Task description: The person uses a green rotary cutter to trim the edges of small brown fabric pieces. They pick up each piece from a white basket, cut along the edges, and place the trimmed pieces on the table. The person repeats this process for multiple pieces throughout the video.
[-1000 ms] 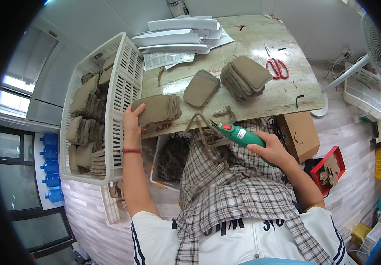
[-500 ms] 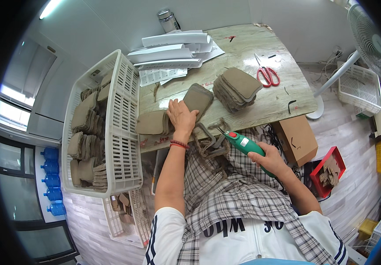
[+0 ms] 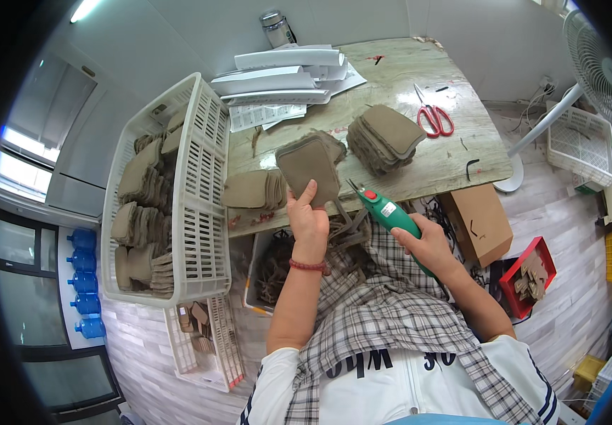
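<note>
My left hand (image 3: 309, 218) grips the lower edge of a brown fabric pad (image 3: 307, 168) with rounded corners, thumb on its face, held above the front of the table. In my right hand (image 3: 430, 244) is a green handheld electric cutter (image 3: 391, 214) with a red button; its pointed metal tip faces the pad but stands apart from it. A tall stack of similar pads (image 3: 385, 136) sits on the table to the right of the held one. To the left lies a lower, fanned pile of pads (image 3: 249, 190). Brown trimmed strips (image 3: 352, 230) hang over my lap.
A white slatted crate (image 3: 203, 184) of pads stands at left. Red-handled scissors (image 3: 435, 120), rolled papers (image 3: 284, 74) and a steel flask (image 3: 275, 30) rest on the table (image 3: 455, 166). At right are a cardboard box (image 3: 483, 227), a red tray (image 3: 529, 278) and a fan (image 3: 603, 71).
My left hand has left the table and raised a pad, turning so the thumb lies on top. The cutter in my right hand has shifted slightly left and up.
</note>
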The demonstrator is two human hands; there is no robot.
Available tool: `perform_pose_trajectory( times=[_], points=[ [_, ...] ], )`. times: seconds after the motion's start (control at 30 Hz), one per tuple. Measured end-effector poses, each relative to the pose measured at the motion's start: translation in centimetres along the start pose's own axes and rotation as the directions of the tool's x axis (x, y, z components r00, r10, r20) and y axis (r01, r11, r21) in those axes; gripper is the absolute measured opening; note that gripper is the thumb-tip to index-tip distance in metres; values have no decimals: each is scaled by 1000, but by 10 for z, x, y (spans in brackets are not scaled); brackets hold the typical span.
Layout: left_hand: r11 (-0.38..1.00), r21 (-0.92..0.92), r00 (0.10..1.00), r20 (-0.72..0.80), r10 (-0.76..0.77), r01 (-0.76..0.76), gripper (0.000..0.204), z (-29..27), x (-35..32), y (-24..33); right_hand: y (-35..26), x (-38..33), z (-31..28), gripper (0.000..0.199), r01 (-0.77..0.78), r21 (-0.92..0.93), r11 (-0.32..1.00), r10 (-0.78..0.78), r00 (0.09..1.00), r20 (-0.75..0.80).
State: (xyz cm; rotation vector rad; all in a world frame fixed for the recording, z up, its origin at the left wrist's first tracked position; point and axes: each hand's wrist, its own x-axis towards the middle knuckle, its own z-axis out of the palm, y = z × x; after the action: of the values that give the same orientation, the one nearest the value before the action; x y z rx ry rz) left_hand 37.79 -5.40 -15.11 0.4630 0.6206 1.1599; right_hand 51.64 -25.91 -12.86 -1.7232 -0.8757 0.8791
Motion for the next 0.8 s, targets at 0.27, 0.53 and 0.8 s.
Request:
perform_pose_trajectory(
  times=[0.27,0.53,0.8],
  points=[
    [959,-280,999,22,-38,43,44,9,-4,-14,-18,-4,5,39,-9,33,999,10,1000,-14],
    [949,-310,997,-27,-77,65,48,20,-11,-25,-24,-7,6,36,-17,80,997,20,999,-37],
    [960,-263,996,14,-91,92,44,16,-16,-37,-28,-5,5,31,-7,71,997,12,998,-68]
  ],
)
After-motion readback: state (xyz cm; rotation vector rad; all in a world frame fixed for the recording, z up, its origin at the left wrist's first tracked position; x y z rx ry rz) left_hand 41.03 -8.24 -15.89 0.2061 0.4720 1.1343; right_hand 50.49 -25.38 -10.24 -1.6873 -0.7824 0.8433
